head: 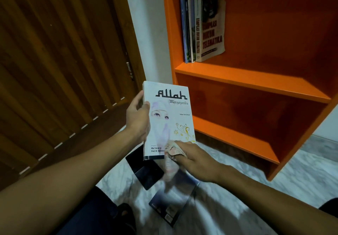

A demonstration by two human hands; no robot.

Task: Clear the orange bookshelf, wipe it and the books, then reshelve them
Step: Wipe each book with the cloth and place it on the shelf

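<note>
Where cloth [172, 149] covers, book [169, 119] corner hidden

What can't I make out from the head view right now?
- Cloth: mostly hidden under the right hand; its hanging part is motion-blurred.
- Two dark books on the floor: titles unreadable, partly covered by the white book in the left hand.
- Orange bookshelf: top and right cut off by the frame.

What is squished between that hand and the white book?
A crumpled cloth, held by the right hand against the white book, in the head view.
</note>
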